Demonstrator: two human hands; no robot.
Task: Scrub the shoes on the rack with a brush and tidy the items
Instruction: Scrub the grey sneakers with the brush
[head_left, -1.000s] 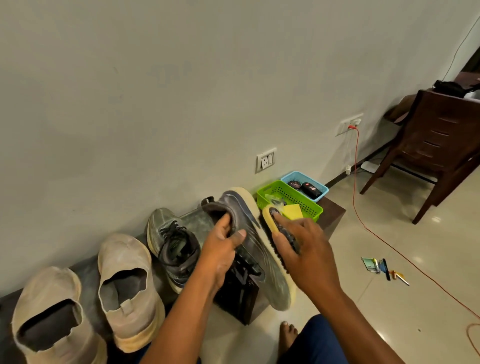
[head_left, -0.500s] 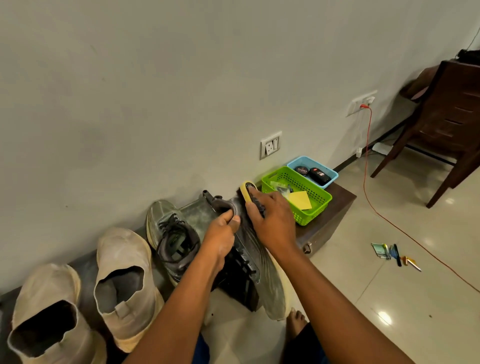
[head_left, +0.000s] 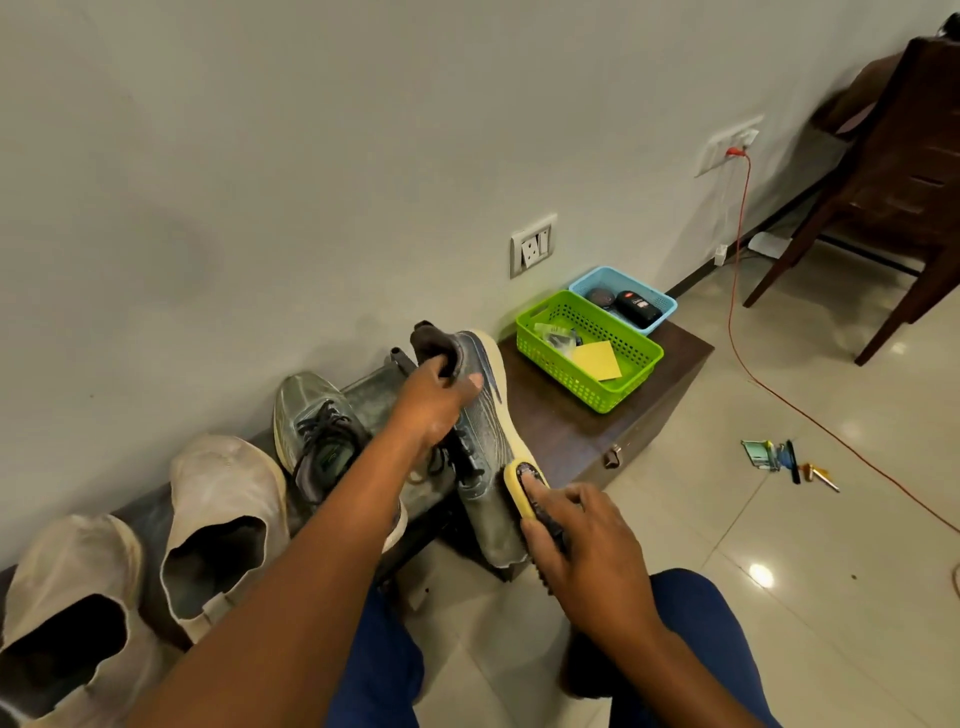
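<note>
My left hand (head_left: 434, 410) grips a grey sneaker (head_left: 483, 441) by its heel collar, tilted on its side over the low dark rack (head_left: 571, 431), its pale sole edge facing right. My right hand (head_left: 587, 551) holds a yellow-backed brush (head_left: 522, 488), bristles against the sneaker's side near the toe. The matching grey sneaker (head_left: 317, 431) lies on the rack to the left. Two dusty beige slip-on shoes (head_left: 223, 525) (head_left: 67, 613) stand further left.
A green basket (head_left: 587, 384) with a yellow cloth and a blue basket (head_left: 660, 306) with polish tins sit on the rack's right end. Small items (head_left: 784, 460) lie on the tiled floor. An orange cable (head_left: 737, 291) runs from a wall socket. A brown chair (head_left: 904, 171) stands far right.
My right hand has drawn the brush down the sneaker from its heel end to near the toe. The left hand keeps its hold on the heel.
</note>
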